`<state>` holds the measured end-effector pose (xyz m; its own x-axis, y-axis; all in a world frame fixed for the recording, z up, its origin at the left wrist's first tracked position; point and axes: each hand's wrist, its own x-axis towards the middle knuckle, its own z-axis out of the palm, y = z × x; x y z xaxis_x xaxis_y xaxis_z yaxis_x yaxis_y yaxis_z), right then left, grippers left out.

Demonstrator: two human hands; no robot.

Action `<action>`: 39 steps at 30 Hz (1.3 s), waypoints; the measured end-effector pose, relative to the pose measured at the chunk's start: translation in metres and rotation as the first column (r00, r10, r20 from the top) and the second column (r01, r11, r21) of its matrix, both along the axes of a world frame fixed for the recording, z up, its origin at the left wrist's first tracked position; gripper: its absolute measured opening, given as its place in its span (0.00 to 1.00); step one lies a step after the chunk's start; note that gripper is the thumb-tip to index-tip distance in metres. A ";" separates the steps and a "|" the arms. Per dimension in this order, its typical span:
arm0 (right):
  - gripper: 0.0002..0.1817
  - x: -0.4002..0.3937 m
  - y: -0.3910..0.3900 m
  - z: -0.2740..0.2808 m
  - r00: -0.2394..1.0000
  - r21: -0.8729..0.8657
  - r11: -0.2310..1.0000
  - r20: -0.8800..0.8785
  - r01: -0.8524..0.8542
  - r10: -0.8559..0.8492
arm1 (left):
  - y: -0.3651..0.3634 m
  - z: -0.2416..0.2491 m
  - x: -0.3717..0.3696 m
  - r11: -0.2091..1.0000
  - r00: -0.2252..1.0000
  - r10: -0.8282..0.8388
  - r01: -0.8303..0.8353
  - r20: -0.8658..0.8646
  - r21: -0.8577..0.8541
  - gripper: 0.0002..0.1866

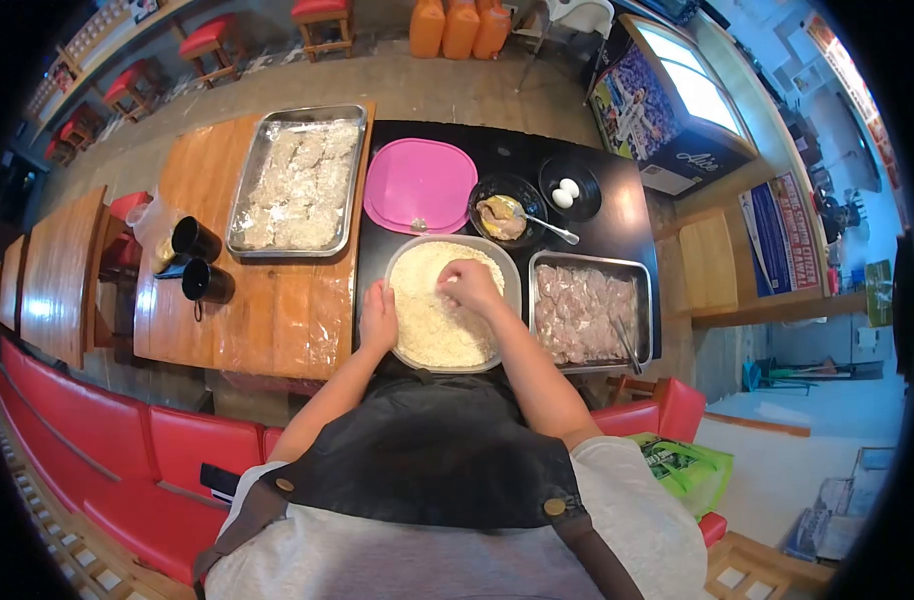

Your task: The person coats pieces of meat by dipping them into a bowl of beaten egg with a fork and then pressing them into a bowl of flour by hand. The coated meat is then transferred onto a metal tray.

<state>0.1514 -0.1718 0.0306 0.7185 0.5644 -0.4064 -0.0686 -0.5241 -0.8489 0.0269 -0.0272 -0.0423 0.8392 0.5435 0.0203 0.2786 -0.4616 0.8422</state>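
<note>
Where the crumbs [437,338] sit: in a bowl [514,290] at the black table's [622,225] near edge, seemingly for two-handed reach.
Left hand [379,318]: open against the bowl's left side, likely steadying it.
Right hand [471,286]: fingertips together over the crumbs; anything pinched cannot be seen.
Meat tray [592,259]: near right corner, apparently for handy reach.

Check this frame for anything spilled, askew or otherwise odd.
One minor oddity: a small pale clump on the near edge of the pink lid, beside the crumb bowl; possibly stray coating, but too small to tell. No tipped container or clear spill shows.
</note>
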 end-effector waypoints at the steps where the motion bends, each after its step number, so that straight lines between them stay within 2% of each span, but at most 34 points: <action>1: 0.04 -0.005 0.008 -0.011 0.995 0.078 0.997 -0.105 0.003 0.005 | 0.000 0.000 0.000 1.000 1.000 0.005 -0.005 0.002 0.002 0.16; 2: 0.04 -0.008 0.011 -0.021 0.995 0.079 0.997 -0.102 0.003 0.005 | -0.002 0.000 -0.001 1.000 1.000 0.008 -0.008 0.004 0.003 0.16; 4: 0.05 -0.005 0.017 -0.027 0.989 -0.095 0.985 0.029 -0.144 0.147 | -0.003 0.001 0.000 1.000 1.000 0.008 -0.008 0.002 -0.017 0.17; 5: 0.11 0.002 0.016 -0.029 0.942 -0.186 0.957 0.214 -0.221 0.259 | -0.002 0.000 -0.001 0.999 1.000 0.010 -0.011 -0.010 -0.039 0.17; 6: 0.11 0.003 0.014 -0.025 0.939 -0.185 0.956 0.219 -0.228 0.266 | -0.001 0.000 -0.002 0.999 1.000 0.018 -0.019 -0.004 -0.036 0.17; 8: 0.23 0.006 0.006 -0.015 0.840 -0.329 0.943 0.522 0.038 0.148 | -0.001 0.000 -0.001 0.998 1.000 0.002 -0.002 0.001 -0.055 0.18; 9: 0.32 0.006 0.001 -0.015 0.829 -0.363 0.929 0.537 0.064 0.153 | -0.001 -0.001 -0.001 1.000 1.000 0.001 -0.001 0.014 -0.030 0.18; 13: 0.34 0.004 -0.005 -0.036 0.850 -0.314 0.944 0.520 0.096 0.087 | -0.003 -0.003 -0.001 0.999 1.000 0.023 -0.023 -0.002 -0.028 0.17; 15: 0.31 0.009 -0.009 -0.032 0.966 -0.269 0.962 0.232 -0.049 0.114 | -0.002 -0.003 -0.002 1.000 1.000 0.010 -0.010 0.009 -0.026 0.17; 16: 0.31 0.010 -0.009 -0.029 0.966 -0.270 0.962 0.232 -0.047 0.113 | -0.001 -0.003 -0.002 1.000 1.000 0.009 -0.009 0.009 -0.028 0.17; 18: 0.27 0.011 -0.012 -0.018 0.897 -0.334 0.939 0.389 -0.077 0.212 | -0.002 -0.001 -0.002 0.999 1.000 0.012 -0.011 0.027 -0.039 0.17; 19: 0.27 0.009 -0.013 -0.013 0.898 -0.342 0.936 0.384 -0.079 0.216 | -0.002 0.000 -0.002 0.999 1.000 0.013 -0.012 0.023 -0.047 0.17; 21: 0.27 0.001 -0.015 0.001 0.774 -0.215 0.975 0.609 -0.053 0.176 | -0.001 0.000 -0.002 0.998 1.000 0.011 -0.011 0.005 -0.054 0.17; 22: 0.27 -0.001 -0.017 0.012 0.776 -0.221 0.974 0.604 -0.055 0.181 | -0.002 -0.001 -0.002 0.998 1.000 0.012 -0.012 0.000 -0.061 0.17; 24: 0.33 0.000 -0.022 0.031 0.921 -0.221 0.950 0.274 -0.221 0.278 | -0.001 -0.002 -0.002 1.000 0.999 0.006 -0.005 0.051 -0.021 0.16; 25: 0.33 0.003 -0.030 0.025 0.921 -0.220 0.950 0.273 -0.222 0.279 | -0.001 -0.003 -0.002 1.000 0.999 0.008 -0.007 0.051 -0.021 0.16; 27: 0.45 0.004 -0.047 0.001 0.834 -0.376 0.908 0.428 -0.187 0.349 | -0.001 -0.004 -0.002 0.999 0.998 0.020 -0.018 0.053 -0.045 0.16; 28: 0.45 -0.003 -0.051 -0.014 0.835 -0.375 0.908 0.426 -0.187 0.348 | -0.001 -0.002 -0.002 0.999 0.999 0.019 -0.016 0.051 -0.045 0.16; 30: 0.54 -0.024 -0.054 -0.034 0.703 -0.573 0.820 0.580 -0.007 0.412 | -0.002 0.000 -0.002 0.998 1.000 -0.006 0.007 0.016 -0.057 0.17; 31: 0.54 -0.028 -0.053 -0.038 0.783 -0.536 0.844 0.525 0.001 0.333 | -0.002 0.000 -0.002 0.998 1.000 -0.008 0.008 0.017 -0.055 0.17; 32: 0.54 -0.026 -0.051 -0.040 0.783 -0.535 0.845 0.526 0.001 0.332 | -0.001 0.000 -0.002 0.998 1.000 -0.006 0.007 0.011 -0.060 0.17; 34: 0.48 -0.019 -0.048 -0.047 0.939 -0.481 0.870 0.237 -0.110 0.250 | 0.000 -0.001 -0.002 0.998 1.000 -0.004 0.005 0.008 -0.063 0.17; 35: 0.48 -0.013 -0.049 -0.048 0.938 -0.481 0.870 0.242 -0.108 0.250 | -0.001 -0.001 -0.002 0.998 1.000 0.001 -0.001 -0.003 -0.060 0.17; 37: 0.40 -0.004 -0.047 -0.032 0.988 -0.312 0.942 0.047 -0.126 0.148 | -0.001 0.000 0.000 0.998 1.000 0.015 -0.016 -0.010 -0.058 0.17; 38: 0.40 -0.003 -0.042 -0.024 0.987 -0.312 0.941 0.045 -0.132 0.154 | -0.001 0.000 -0.001 0.998 1.000 0.011 -0.011 0.000 -0.065 0.17; 39: 0.38 -0.002 -0.036 -0.014 0.978 -0.230 0.966 0.144 -0.118 0.154 | 0.000 0.000 -0.003 0.997 1.000 0.004 -0.003 0.008 -0.072 0.17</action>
<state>0.1496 -0.2082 0.0169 0.7067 0.5709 -0.4179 0.1425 -0.6935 -0.7062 0.0240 -0.0277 -0.0423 0.8371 0.5469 -0.0122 0.2731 -0.3985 0.8756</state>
